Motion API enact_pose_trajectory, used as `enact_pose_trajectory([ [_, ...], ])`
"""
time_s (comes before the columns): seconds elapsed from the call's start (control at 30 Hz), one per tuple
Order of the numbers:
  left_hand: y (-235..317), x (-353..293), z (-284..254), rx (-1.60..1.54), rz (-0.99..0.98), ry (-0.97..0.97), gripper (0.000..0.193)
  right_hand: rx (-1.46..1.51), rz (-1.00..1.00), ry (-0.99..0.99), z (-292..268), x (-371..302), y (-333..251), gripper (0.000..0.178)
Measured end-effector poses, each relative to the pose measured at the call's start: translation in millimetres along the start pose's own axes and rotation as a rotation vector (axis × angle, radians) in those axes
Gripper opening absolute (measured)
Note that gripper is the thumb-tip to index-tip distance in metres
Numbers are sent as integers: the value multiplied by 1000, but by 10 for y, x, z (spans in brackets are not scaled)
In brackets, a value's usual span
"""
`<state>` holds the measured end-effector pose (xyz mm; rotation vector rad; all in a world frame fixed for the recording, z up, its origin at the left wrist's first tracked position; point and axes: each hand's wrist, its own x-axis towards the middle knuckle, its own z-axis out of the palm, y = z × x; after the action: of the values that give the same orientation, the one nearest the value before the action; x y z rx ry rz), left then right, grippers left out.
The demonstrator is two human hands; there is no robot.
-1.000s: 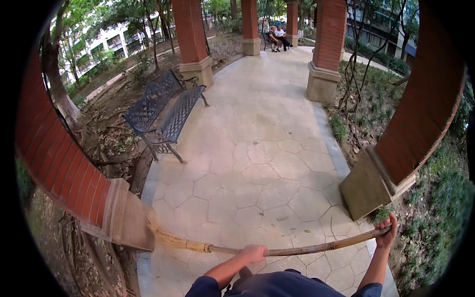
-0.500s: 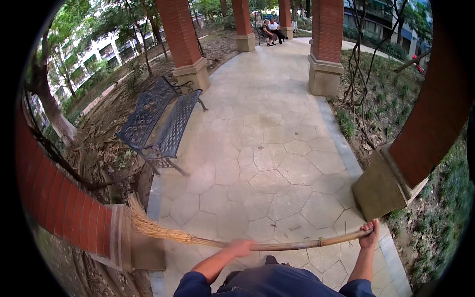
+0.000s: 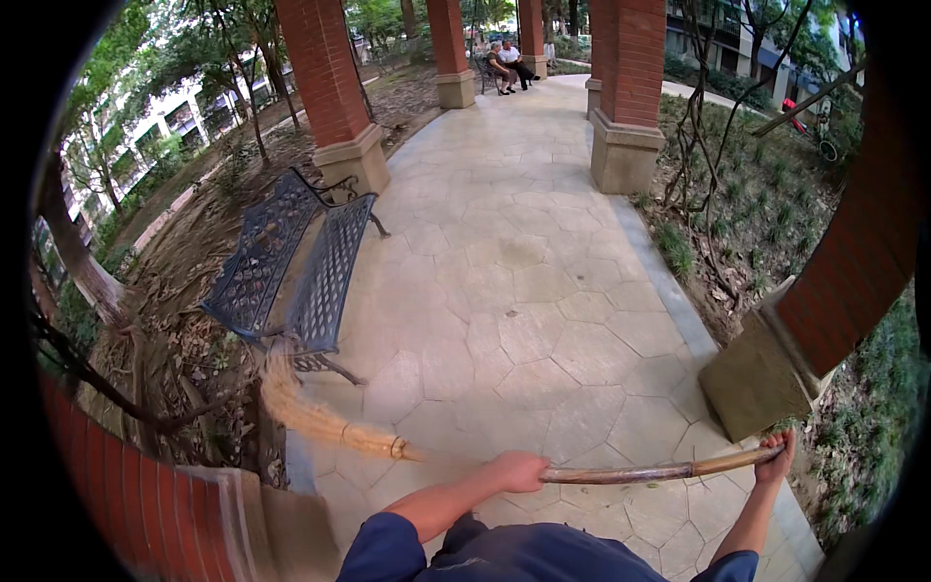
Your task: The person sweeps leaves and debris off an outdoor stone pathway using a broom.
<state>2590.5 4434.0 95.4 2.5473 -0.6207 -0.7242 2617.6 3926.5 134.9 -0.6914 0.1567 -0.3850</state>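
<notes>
That long straw broom looks light but whippy, so left hand clenched mid-handle and right hand gripping the end seems smart.

Straw broom: long brown wooden handle held near horizontal, bound yellow bristle head blurred at left, low over stone paving beside the bench.

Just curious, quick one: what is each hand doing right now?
Left hand: closed around the middle of the broom handle.
Right hand: closed on the handle's far end.
</notes>
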Motion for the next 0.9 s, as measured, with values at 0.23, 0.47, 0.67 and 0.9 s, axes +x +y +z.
enact_pose_trajectory([
  [0.23,-420,-150,-316,5,205,-337,22,-137,-114,474,-376,-679,353,23],
  [0.47,-385,40,-823,-67,278,-606,22,-331,-63,619,-397,-616,167,21],
  [0.67,-250,273,-1523,-223,139,-609,13,-578,-44,779,-178,345,92,27],
  [0.9,272,829,-1794,-146,381,-627,15,-741,-12,716,-785,1024,-770,34],
])
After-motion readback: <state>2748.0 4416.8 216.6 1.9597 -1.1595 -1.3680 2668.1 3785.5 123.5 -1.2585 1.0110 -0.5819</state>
